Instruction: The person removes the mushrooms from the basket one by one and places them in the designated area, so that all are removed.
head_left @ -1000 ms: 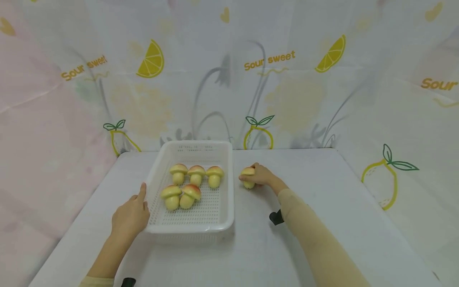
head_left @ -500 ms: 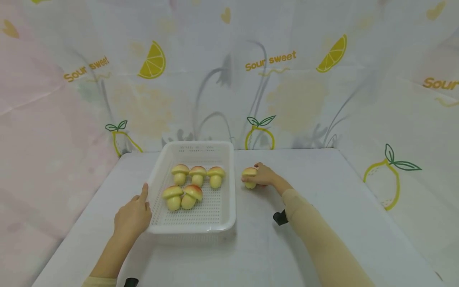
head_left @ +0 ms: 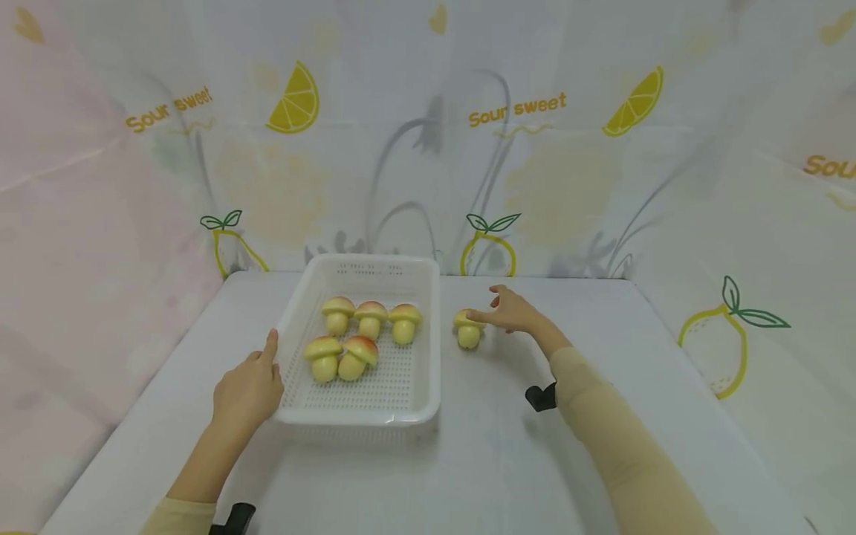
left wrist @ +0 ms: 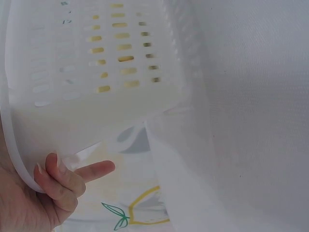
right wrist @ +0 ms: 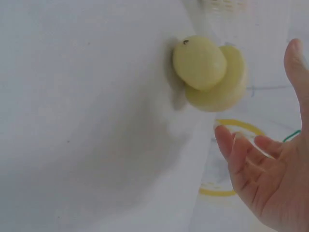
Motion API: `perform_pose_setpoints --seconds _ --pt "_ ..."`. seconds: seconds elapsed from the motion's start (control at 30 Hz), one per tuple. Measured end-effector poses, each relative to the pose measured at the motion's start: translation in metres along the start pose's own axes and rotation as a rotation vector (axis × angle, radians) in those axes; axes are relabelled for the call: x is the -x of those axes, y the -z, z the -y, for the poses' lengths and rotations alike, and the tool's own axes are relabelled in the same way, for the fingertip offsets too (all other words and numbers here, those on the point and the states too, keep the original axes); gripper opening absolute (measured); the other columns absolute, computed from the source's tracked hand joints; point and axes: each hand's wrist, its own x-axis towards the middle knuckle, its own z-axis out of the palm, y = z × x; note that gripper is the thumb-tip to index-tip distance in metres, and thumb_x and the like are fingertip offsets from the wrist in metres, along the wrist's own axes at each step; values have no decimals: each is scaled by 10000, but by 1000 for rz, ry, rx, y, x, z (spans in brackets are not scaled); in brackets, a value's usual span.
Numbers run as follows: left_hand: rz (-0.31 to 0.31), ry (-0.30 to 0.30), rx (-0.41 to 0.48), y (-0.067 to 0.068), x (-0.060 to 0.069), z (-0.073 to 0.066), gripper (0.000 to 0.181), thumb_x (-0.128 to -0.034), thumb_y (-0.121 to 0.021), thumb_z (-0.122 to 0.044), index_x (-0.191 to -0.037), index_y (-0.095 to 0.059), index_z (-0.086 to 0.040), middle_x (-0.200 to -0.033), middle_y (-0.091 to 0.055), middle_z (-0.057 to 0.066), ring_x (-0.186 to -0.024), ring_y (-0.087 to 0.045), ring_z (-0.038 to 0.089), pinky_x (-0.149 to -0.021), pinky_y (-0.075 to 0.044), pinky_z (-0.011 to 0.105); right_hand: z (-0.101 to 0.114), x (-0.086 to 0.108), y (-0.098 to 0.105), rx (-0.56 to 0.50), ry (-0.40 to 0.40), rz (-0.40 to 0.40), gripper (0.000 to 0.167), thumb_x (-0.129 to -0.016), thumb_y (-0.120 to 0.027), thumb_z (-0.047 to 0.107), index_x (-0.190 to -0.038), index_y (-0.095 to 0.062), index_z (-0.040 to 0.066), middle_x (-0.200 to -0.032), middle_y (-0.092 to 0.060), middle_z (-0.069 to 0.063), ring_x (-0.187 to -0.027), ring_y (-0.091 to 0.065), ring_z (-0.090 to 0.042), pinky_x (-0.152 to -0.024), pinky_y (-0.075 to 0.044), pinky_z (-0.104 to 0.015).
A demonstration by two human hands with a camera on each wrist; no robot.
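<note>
A white perforated plastic basket [head_left: 374, 416] stands left of the table's middle. Several yellow toy mushrooms [head_left: 404, 325] with reddish caps lie in it. My left hand [head_left: 249, 390] holds the basket's left rim, index finger straight along it; the left wrist view has the other fingers [left wrist: 60, 186] curled below the rim, the thumb hidden. One more mushroom [head_left: 469, 336] sits on the table right of the basket. Just above and beside it is my right hand [head_left: 511, 310], thumb and fingers spread. In the right wrist view a gap separates this hand [right wrist: 270, 174] from the mushroom [right wrist: 200, 63].
A white cloth covers the table [head_left: 495, 461]. Behind it and along the sides hangs a curtain [head_left: 401, 171] printed with lemons and lettering. Dark wrist straps [head_left: 540, 397] show at the sleeves.
My right hand has let go of the mushroom and lifted off it, opening its fingers and drawing slightly right. That mushroom stays on the table. My left hand keeps its place at the rim.
</note>
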Motion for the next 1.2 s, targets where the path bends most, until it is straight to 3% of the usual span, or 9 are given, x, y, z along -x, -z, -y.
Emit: perform_pose_setpoints --seconds 0.17,0.33,0.5,0.9,1.2 --pt "5 11 0 1 0 -1 544 -959 -436 -64 -1453 -272 93 -1160 -538 380 -466 -432 213 -415 -401 303 20 2 10 25 54 -111 799 -883 -617 522 -1421 -358 -8 -1254 -551 -201 -930 -600 -300 -769 -515 -387" --pt "-4 -2 13 0 0 1 540 -962 -428 -57 -1453 -266 97 -1170 -524 398 -441 -402 188 -402 -386 280 45 4 12 38 120 -296 368 -945 -591 324 -1137 -588 11 -988 -623 -118 -851 -569 -251 -750 -464 -374" --pt "-13 -17 26 -2 0 3 537 -963 -424 -53 -1451 -262 103 -1185 -507 417 -421 -373 162 -392 -372 250 72 7 10 -39 208 -432 177 -915 -609 182 -951 -645 12 -820 -636 -89 -753 -571 -217 -682 -463 -320" --pt "-5 2 33 -1 -2 2 542 -967 -420 -63 -1459 -255 91 -1183 -517 401 -452 -407 189 -410 -389 280 138 22 12 -150 307 -384 168 -928 -624 195 -954 -647 30 -700 -596 -33 -586 -500 -125 -541 -394 -236" --pt "18 21 38 0 -2 2 543 -970 -411 -70 -1463 -248 89 -1184 -520 393 -473 -432 205 -427 -403 302 165 22 2 -297 315 -272 154 -924 -639 201 -962 -643 51 -670 -574 -16 -593 -536 -169 -517 -423 -214"
